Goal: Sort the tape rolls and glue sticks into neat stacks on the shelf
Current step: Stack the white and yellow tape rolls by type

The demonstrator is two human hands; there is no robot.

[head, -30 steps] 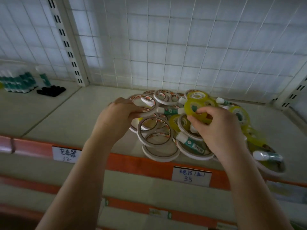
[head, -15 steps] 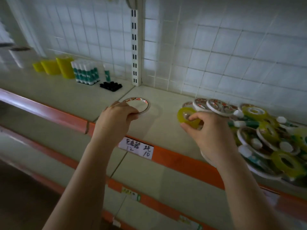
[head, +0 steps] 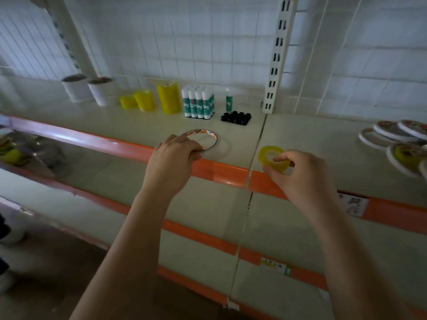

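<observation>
1. At ten o'clock stood yellow tape stacks [head: 159, 98] and glue sticks [head: 198, 103].
2. The left hand [head: 172, 161] gripped a white tape roll [head: 203, 139] above the shelf's front edge [head: 219, 172].
3. At three o'clock, the right hand [head: 298, 174] pinched a yellow tape roll [head: 272, 158]; it would best be lowered flat, centred on a yellow stack.

White wire-grid back panel [head: 208, 42], slotted upright [head: 278, 54], pale orange-edged shelves [head: 219, 174], dim light.

The pale shelf [head: 111, 125] with orange front edge carries two white stacks [head: 90, 90], three yellow tape stacks [head: 152, 99], upright glue sticks [head: 198, 103], black caps [head: 236, 117], and loose rolls [head: 397, 139] at right.
</observation>
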